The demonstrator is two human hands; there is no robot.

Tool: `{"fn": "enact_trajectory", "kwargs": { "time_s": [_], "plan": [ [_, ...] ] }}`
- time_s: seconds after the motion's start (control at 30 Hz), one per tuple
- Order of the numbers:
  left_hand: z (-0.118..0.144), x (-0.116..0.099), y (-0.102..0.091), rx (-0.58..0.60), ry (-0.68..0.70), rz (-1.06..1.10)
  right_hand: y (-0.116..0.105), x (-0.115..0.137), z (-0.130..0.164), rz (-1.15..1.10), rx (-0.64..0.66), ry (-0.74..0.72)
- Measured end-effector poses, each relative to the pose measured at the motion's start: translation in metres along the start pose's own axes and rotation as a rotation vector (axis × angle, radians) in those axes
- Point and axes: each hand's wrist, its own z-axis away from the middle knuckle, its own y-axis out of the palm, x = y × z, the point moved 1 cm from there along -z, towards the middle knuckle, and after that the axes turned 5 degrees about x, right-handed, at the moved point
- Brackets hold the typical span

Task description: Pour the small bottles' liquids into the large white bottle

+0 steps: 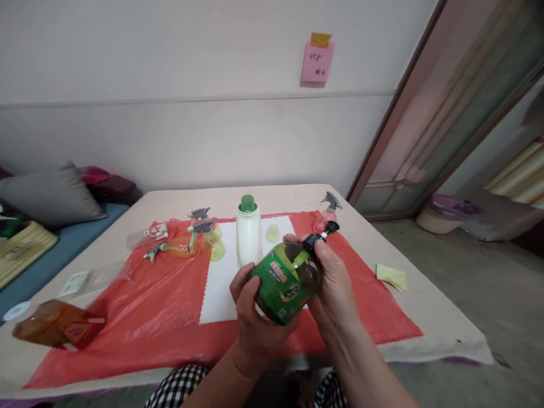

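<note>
— Position of green-labelled pump bottle (278, 288)?
— Tilted between left hand (258, 324) and right hand (336, 283), above the red sheet (165, 300).
— Grip?
— Left curls round its lower end; right clasps its neck.

Back: from where I stood, a handwritten pink note (317, 63) hung on the pale wall (170, 56), fixed at its top by ochre tape (321, 39). Left: a tilted grey cushion (51, 195) rested on a blue surface (87, 226). Right: a tub (436, 218) with a purple lining (454, 207) stood on the grey floor (488, 266); a striped curtain (521, 170) hung near it.
</note>
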Motion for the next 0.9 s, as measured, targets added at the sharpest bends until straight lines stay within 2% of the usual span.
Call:
{"fn": "enact_trajectory", "kwargs": {
  "time_s": [0.13,0.33,0.53,0.67,0.73,0.77,0.83,0.9],
  "plan": [
    [0.0,-0.003,-0.002,0.009,-0.198,0.158,-0.003,0.001,-0.001,0.02,0.017,-0.021],
    [0.0,-0.002,-0.002,0.166,-0.769,0.688,-0.006,0.005,-0.002,0.049,0.012,-0.072],
    [-0.006,0.001,-0.002,0.267,-1.097,1.145,-0.012,0.006,-0.004,0.101,0.036,-0.11],
    [-0.003,0.0,0.0,0.432,-1.322,1.32,-0.011,0.008,-0.003,0.135,0.049,-0.123],
    [-0.001,0.0,0.002,0.453,-1.291,1.293,-0.01,0.01,-0.003,0.126,0.041,-0.119],
    [0.001,0.001,0.003,0.421,-1.205,1.235,-0.009,0.012,-0.003,0.112,0.029,-0.112],
    [0.005,0.003,0.004,0.283,-0.913,1.012,-0.007,0.014,-0.003,0.074,-0.007,-0.099],
    [0.012,0.006,0.002,0.135,-0.583,0.686,-0.007,0.016,-0.003,0.041,-0.042,-0.091]
  ]
}}
